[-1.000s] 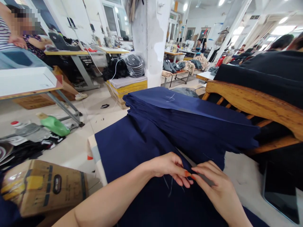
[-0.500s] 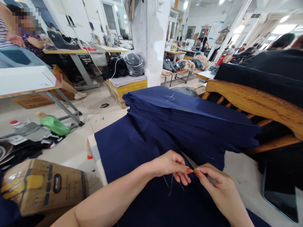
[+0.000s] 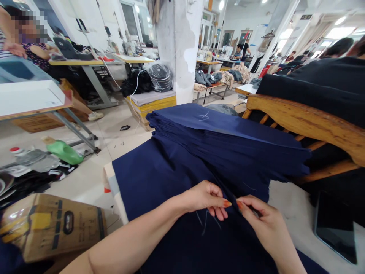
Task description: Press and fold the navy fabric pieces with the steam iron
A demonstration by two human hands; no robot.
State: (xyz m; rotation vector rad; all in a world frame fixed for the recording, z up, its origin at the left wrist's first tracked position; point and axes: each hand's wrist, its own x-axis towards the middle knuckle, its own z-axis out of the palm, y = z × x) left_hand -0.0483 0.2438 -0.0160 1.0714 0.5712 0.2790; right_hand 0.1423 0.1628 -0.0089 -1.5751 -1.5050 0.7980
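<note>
Navy blue fabric (image 3: 137, 171) is spread below both hands, with a thick stack of navy cut pieces (image 3: 236, 152) behind it. The top piece carries a white chalk mark (image 3: 203, 115). My left hand (image 3: 209, 199) is closed in a thumb-and-finger pinch over the fabric; what it pinches is too small to make out. Several pale loose threads (image 3: 204, 222) show just under its fingers. A short gap to the right, my right hand (image 3: 258, 213) pinches an edge of the navy fabric between thumb and forefinger. Both thumbnails are orange.
A wooden chair back (image 3: 308, 121) stands at right, with a person in black in front of it. A dark flat tablet-like device (image 3: 336, 228) lies near the right edge. At left are a cardboard box (image 3: 65, 228), a green bottle (image 3: 64, 151) and a white table (image 3: 31, 95).
The fingertips, which met before, are now slightly apart, my right hand having shifted a little to the right. Navy fabric now shows between them, where a pale gap was.
</note>
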